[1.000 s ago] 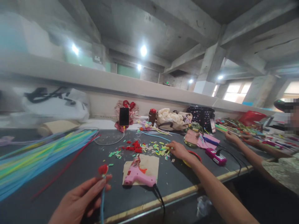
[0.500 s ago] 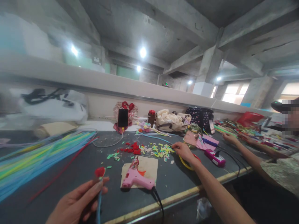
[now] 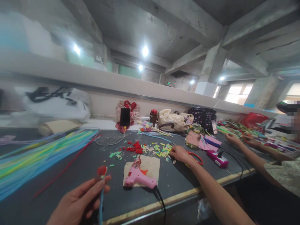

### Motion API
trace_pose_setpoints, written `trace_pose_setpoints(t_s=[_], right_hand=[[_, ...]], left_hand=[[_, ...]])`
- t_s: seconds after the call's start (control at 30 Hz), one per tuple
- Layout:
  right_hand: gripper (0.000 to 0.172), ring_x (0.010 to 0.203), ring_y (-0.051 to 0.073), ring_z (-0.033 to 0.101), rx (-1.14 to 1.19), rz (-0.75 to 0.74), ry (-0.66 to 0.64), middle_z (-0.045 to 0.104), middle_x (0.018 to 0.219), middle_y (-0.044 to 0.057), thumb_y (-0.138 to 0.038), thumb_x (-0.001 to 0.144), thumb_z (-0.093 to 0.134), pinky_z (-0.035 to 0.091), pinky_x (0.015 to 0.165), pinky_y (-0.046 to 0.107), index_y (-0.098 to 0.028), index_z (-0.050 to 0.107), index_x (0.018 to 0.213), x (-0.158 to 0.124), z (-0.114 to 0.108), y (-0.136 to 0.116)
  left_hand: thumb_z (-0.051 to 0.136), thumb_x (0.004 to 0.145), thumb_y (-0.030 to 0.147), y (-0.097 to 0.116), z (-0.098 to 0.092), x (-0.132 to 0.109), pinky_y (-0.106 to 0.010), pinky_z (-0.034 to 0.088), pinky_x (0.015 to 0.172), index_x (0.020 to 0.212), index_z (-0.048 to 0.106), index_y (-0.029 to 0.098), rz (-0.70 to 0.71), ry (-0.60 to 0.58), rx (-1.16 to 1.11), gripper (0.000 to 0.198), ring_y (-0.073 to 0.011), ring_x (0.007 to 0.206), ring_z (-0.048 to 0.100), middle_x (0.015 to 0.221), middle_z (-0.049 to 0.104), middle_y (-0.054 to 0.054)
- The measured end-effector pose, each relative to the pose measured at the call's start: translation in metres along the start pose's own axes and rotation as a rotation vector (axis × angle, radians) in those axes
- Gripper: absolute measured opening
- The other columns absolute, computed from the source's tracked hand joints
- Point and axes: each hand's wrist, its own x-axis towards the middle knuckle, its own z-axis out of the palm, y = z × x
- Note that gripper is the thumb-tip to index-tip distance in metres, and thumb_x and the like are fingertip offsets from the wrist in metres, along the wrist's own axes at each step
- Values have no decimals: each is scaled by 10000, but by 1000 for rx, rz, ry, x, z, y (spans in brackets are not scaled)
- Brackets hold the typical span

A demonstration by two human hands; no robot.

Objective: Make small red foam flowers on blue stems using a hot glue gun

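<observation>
Between the thumb and fingers of my left hand [image 3: 81, 198] is a blue pipe-cleaner stem [image 3: 101, 204] topped by a small fuzzy red piece [image 3: 102, 171]. My right hand [image 3: 180, 154] reaches to the right edge of a pile of short yellow-green pieces [image 3: 164, 149]. Its fingers are bent together, and whatever they pinch is hidden. Short red pieces [image 3: 134, 147] and green ones [image 3: 116, 154] lie left of that pile. A pink glue gun [image 3: 140, 178] rests on a piece of cardboard [image 3: 153, 165] between my hands.
Long coloured pipe cleaners [image 3: 58, 153] spread over the table's left side. A phone [image 3: 125, 117] with a cable stands at the back. A jar [image 3: 193, 137], a purple power strip [image 3: 217, 158] and red and yellow loops [image 3: 198, 157] lie right. A co-worker's hands [image 3: 232, 139] work at far right.
My right hand has lowered slightly and drawn left, closer in against the yellow-green pieces. My left hand keeps its hold on the stem. The whole view has shifted a little.
</observation>
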Motion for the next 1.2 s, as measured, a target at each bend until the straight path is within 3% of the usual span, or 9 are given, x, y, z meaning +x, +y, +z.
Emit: trace_pose_setpoints(t_s=[0.27,0.5,0.63,0.77,0.9,1.03,1.07,1.2], right_hand=[[210,667,115,584,395,-46,58,590,882,27,-261,853,474,497,570,272,-133,521,1013,-9,-6,8],[131,546,76,547,612,-147,33,572,708,-22,-232,840,498,460,477,210,-117,556,862,-9,-9,-16],[115,457,57,497,681,-170,53,527,584,-56,-224,806,535,400,406,174,-121,544,756,-8,-8,-33],[138,403,46,419,756,-261,33,504,502,-63,-265,708,600,336,371,161,-144,551,664,-17,-12,-73],[127,399,45,386,834,-387,-58,509,491,-56,-272,659,636,293,361,161,-156,599,692,-50,-7,-139],[141,361,56,435,1073,-424,-200,540,461,-44,-286,637,663,294,341,162,-164,598,664,-93,18,-199],[153,370,64,457,1115,-427,-285,562,478,-35,-292,637,669,306,342,163,-170,594,690,-101,26,-209],[194,368,57,455,1160,-405,-265,590,502,-20,-320,622,686,291,321,144,-161,576,633,-108,51,-228]], left_hand=[[720,501,447,10,7,-4,-115,291,295,815,658,172,-31,8,0,422,-40,351,388,588,661,-13],[713,528,425,16,10,-11,-114,248,292,795,655,148,-27,0,-17,389,-33,338,344,487,598,13],[700,570,379,24,16,-18,-118,238,292,789,652,147,11,5,-68,322,-26,344,340,540,611,14],[671,625,344,31,17,-27,-117,248,311,769,661,144,34,-45,-110,247,-20,363,367,582,615,12],[637,673,319,39,14,-35,-121,241,313,775,665,151,40,-100,-190,199,-15,352,385,565,603,22],[636,676,315,47,8,-43,-124,231,312,777,663,143,17,-127,-289,201,-17,346,405,551,603,16],[643,667,316,48,7,-45,-126,228,309,770,663,138,15,-128,-304,206,-18,341,406,539,598,16],[672,629,326,51,5,-47,-126,225,302,715,655,119,22,-107,-348,225,-21,325,395,466,547,31]])
